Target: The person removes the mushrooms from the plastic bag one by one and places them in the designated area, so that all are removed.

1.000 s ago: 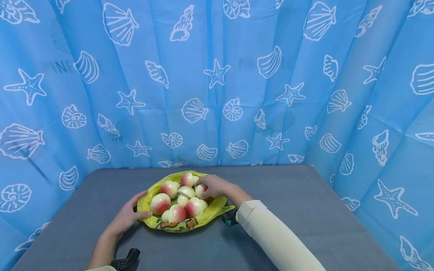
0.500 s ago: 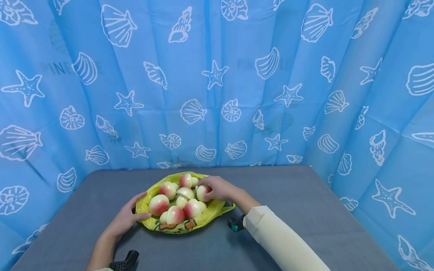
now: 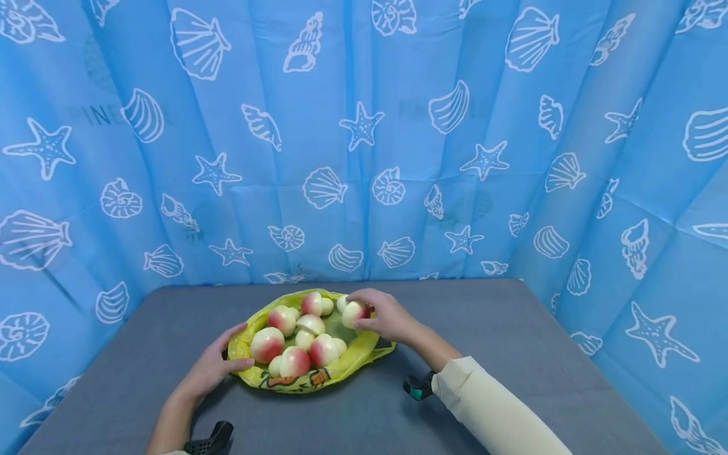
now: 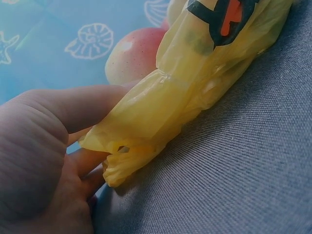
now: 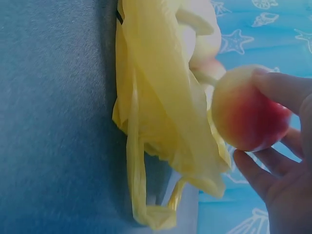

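Observation:
A yellow plastic bag (image 3: 364, 346) lies spread wide on the grey tabletop, several glossy toy mushrooms (image 3: 267, 343) inside it, with round cream-and-pink caps and pale stems. My left hand (image 3: 212, 359) grips the bag's left edge; in the left wrist view the thumb lies along the inner side and the fingers are behind the yellow plastic (image 4: 141, 117). Over the bag's right side, my right hand (image 3: 389, 316) holds one toy mushroom (image 5: 248, 109) by its cap between thumb and fingers. Its stem is hidden in the right wrist view.
The bag's handle loop (image 5: 139, 185) hangs over its right end. A blue curtain (image 3: 364, 189) with white shell prints stands behind and beside the grey table (image 3: 483, 335). Black wrist cameras (image 3: 210, 440) sit on both forearms.
My right hand has moved right with the toy mushroom, away from the others, baring the bag's greenish inside. The left hand keeps its hold on the bag's edge.

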`<state>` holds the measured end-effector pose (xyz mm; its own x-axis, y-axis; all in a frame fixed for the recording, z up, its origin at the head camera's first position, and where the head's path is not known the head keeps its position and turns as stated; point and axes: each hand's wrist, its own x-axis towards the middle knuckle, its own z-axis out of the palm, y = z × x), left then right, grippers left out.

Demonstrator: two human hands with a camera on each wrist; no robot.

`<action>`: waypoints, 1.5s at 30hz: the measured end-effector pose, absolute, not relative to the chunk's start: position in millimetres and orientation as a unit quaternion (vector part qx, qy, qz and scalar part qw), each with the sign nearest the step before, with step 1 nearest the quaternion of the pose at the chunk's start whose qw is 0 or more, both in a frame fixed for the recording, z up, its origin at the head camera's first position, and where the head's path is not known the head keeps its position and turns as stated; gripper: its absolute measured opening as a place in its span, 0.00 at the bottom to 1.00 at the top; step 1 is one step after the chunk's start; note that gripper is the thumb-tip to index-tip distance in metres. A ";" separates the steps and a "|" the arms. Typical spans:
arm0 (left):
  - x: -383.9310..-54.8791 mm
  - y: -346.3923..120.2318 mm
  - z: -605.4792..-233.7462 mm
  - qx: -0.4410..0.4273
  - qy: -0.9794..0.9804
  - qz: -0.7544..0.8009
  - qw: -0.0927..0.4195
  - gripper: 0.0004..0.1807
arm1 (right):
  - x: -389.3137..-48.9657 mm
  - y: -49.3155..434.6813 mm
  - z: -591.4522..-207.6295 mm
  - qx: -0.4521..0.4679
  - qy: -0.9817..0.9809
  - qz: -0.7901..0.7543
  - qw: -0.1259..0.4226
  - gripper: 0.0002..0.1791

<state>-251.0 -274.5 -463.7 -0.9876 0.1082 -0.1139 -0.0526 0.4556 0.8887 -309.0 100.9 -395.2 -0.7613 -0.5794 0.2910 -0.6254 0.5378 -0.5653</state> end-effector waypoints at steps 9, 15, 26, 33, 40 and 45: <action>-249.7 -273.6 -462.2 0.015 0.850 0.521 0.079 0.48 | -307.1 127.5 -392.8 0.298 -0.872 0.379 0.083 0.26; -250.3 -274.5 -462.9 0.018 0.852 0.518 0.077 0.48 | -309.9 149.1 -398.2 0.266 -0.870 0.405 0.087 0.28; -249.8 -274.4 -462.1 0.012 0.847 0.526 0.076 0.53 | -311.2 178.2 -415.3 0.230 -0.891 0.384 0.076 0.29; -249.3 -273.8 -460.5 0.004 0.850 0.522 0.076 0.55 | -316.0 194.7 -421.9 0.216 -0.907 0.358 0.048 0.26; -252.1 -273.4 -459.0 -0.010 0.858 0.508 0.080 0.58 | -322.5 204.4 -423.8 0.220 -0.922 0.316 0.027 0.27; -252.2 -273.5 -459.0 -0.016 0.858 0.506 0.083 0.58 | -328.2 209.3 -425.3 0.250 -0.919 0.305 0.025 0.27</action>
